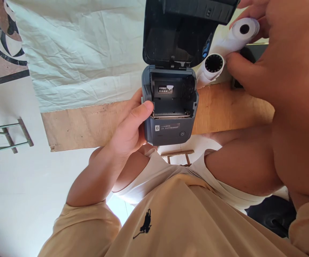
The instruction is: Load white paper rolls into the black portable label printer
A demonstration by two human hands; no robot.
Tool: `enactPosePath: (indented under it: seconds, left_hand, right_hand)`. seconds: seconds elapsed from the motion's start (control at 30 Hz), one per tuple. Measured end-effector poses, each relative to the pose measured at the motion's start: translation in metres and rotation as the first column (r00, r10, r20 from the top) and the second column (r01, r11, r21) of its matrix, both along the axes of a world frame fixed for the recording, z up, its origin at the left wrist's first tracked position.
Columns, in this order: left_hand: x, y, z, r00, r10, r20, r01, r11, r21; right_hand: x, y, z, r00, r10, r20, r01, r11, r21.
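A dark grey label printer (170,128) is held upright over the table's front edge, its black lid (179,35) swung up and its roll compartment bare inside. My left hand (133,125) grips the printer's left side, thumb on the rim of the compartment. To the right of the lid, my right hand (253,53) has its fingers and thumb around a white paper roll (236,35) with a small black core. Close by, nearer the printer, stands another white roll (210,71) with a wider black ribbed core. The thumb of my right hand is near this second roll.
A pale green cloth (84,53) covers much of the wooden table (81,125). Behind my right hand lies a dark object (253,53), partly hidden. A stool (11,137) stands on the floor at the left, and another (177,153) shows below the table.
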State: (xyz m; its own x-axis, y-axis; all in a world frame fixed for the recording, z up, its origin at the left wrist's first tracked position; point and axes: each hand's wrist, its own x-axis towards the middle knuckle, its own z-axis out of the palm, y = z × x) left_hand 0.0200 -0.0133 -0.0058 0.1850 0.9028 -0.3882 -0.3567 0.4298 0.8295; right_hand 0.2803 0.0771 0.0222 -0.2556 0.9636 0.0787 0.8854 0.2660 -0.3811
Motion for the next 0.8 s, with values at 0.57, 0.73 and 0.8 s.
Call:
enactPosePath:
  seconds: [0.57, 0.73, 0.8]
  left_hand:
    - [0.0031, -0.0001, 0.0028, 1.0, 0.014, -0.007, -0.014, 1.0, -0.011]
    - [0.0015, 0.0006, 0.0018, 1.0, 0.014, 0.012, -0.014, 1.0, -0.009]
    - [-0.0009, 0.0008, 0.0005, 1.0, -0.01, 0.023, 0.011, 1.0, -0.012]
  right_hand:
    - [0.0018, 0.0001, -0.002, 1.0, 0.002, 0.015, -0.002, 0.999, 0.032]
    - [0.0022, 0.0022, -0.0047, 0.998, 0.019, 0.055, -0.02, 1.0, 0.015]
    - [-0.0003, 0.0032, -0.0047, 0.999, -0.014, 0.052, 0.015, 1.0, -0.002]
